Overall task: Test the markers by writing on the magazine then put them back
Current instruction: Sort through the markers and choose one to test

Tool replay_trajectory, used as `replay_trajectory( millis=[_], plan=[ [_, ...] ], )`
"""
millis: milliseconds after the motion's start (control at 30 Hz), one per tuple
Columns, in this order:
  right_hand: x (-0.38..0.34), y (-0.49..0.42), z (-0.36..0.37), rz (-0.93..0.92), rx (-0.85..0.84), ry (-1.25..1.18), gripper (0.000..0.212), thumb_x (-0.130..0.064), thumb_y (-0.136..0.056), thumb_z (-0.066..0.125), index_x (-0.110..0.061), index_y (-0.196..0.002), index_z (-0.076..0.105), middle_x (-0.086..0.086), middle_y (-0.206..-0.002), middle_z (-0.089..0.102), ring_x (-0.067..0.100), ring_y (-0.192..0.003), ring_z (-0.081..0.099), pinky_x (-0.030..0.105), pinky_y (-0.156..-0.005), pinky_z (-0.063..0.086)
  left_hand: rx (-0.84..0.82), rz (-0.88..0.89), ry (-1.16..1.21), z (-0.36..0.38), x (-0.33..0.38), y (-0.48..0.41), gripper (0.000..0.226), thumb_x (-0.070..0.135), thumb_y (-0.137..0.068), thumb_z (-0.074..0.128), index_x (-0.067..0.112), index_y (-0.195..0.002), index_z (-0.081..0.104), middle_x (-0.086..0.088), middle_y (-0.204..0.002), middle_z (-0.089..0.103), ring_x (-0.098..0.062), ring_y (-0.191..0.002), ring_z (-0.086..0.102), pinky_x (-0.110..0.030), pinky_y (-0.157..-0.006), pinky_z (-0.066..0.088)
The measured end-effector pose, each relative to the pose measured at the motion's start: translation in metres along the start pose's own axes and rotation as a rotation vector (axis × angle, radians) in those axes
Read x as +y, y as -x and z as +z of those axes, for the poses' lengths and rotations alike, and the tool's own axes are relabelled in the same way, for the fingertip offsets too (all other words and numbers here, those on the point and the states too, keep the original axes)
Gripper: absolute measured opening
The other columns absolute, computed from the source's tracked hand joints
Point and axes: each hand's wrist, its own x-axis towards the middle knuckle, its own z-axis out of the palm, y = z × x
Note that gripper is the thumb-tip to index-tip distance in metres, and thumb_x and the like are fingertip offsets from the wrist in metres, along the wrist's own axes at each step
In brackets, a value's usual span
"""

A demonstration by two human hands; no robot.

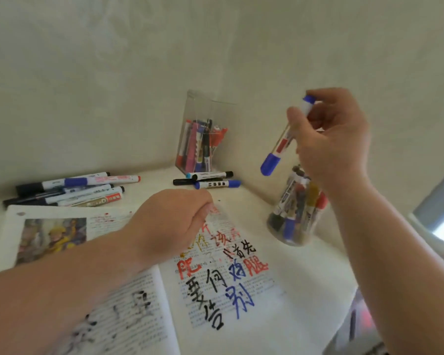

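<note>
While my right hand [336, 139] grips a capped blue marker [282, 142] above the marker jar [296, 216], my left hand [169, 221] rests curled on the magazine [262, 301]; its grasp I cannot tell.

A bare strip of table [154, 181] lay open between the loose markers [69, 188] at the left and the three markers [208, 180] lying before the clear box [203, 139]. The jar [296, 216] stood near the magazine [241, 311] on its right, and the right hand [336, 139], gripping a blue marker [282, 143], hung above it.
</note>
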Motion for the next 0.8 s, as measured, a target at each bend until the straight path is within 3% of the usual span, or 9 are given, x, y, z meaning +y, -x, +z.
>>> replay_trajectory(
  millis=[100,200,267,367,500,633,800],
  plan=[
    [0.006,-0.027,-0.03,0.043,0.158,0.185,0.027,-0.034,-0.087,0.068,-0.022,-0.112,0.064,-0.007,-0.075,0.062,0.015,-0.066,0.064,0.032,-0.069,0.055,0.015,0.019,-0.007,-0.004,-0.004,0.003,0.032,0.046,-0.094,0.027,0.031,-0.079,0.051,0.016,-0.062,0.049,-0.005,-0.057,0.047,-0.028,-0.056,0.039],
    [0.015,-0.039,-0.046,0.155,0.127,0.341,0.028,-0.034,-0.089,0.064,-0.025,-0.115,0.061,-0.008,-0.08,0.064,0.015,-0.074,0.065,0.037,-0.076,0.057,-0.002,-0.005,-0.012,-0.005,-0.007,0.006,0.022,0.04,-0.092,0.042,0.03,-0.074,0.051,0.017,-0.06,0.047,-0.003,-0.057,0.046,-0.024,-0.055,0.032],
    [0.024,-0.04,-0.048,0.243,-0.02,0.475,0.023,-0.03,-0.091,0.064,-0.024,-0.113,0.061,-0.004,-0.084,0.066,0.021,-0.081,0.067,0.039,-0.077,0.057,-0.019,-0.012,-0.012,-0.004,-0.007,0.007,0.02,0.033,-0.092,0.052,0.029,-0.072,0.05,0.016,-0.059,0.047,-0.003,-0.057,0.045,-0.023,-0.055,0.031],
    [0.033,-0.037,-0.042,0.336,-0.319,0.665,0.009,-0.026,-0.092,0.067,-0.019,-0.098,0.068,0.001,-0.088,0.068,0.026,-0.083,0.067,0.039,-0.075,0.057,-0.042,-0.034,-0.02,-0.003,-0.006,0.007,0.022,0.035,-0.092,0.052,0.032,-0.07,0.046,0.016,-0.059,0.048,-0.003,-0.057,0.045,-0.021,-0.055,0.028],
    [0.039,-0.037,-0.037,0.408,-0.577,0.891,0.029,-0.028,-0.096,0.062,-0.005,-0.085,0.075,0.006,-0.074,0.066,0.017,-0.064,0.055,0.029,-0.066,0.043,-0.076,-0.063,-0.022,-0.002,-0.008,0.008,0.021,0.038,-0.091,0.05,0.033,-0.072,0.046,0.014,-0.062,0.052,-0.004,-0.059,0.048,-0.02,-0.056,0.03],
    [0.036,-0.031,-0.035,0.358,-0.491,0.795,0.046,-0.035,-0.101,0.05,-0.003,-0.072,0.068,0.014,-0.07,0.067,0.028,-0.064,0.061,0.03,-0.057,0.044,-0.077,-0.073,-0.03,-0.001,-0.01,0.008,0.018,0.038,-0.093,0.051,0.031,-0.077,0.053,0.013,-0.065,0.056,-0.005,-0.062,0.051,-0.021,-0.058,0.035],
    [0.017,-0.005,-0.02,0.016,-0.199,0.562,0.032,-0.028,-0.095,0.054,-0.006,-0.075,0.065,0.011,-0.072,0.065,0.031,-0.069,0.06,0.045,-0.063,0.054,-0.078,-0.089,-0.04,0.0,-0.009,0.007,0.018,0.04,-0.093,0.051,0.029,-0.079,0.057,0.014,-0.068,0.057,-0.005,-0.066,0.051,-0.023,-0.062,0.039]
  ],
)
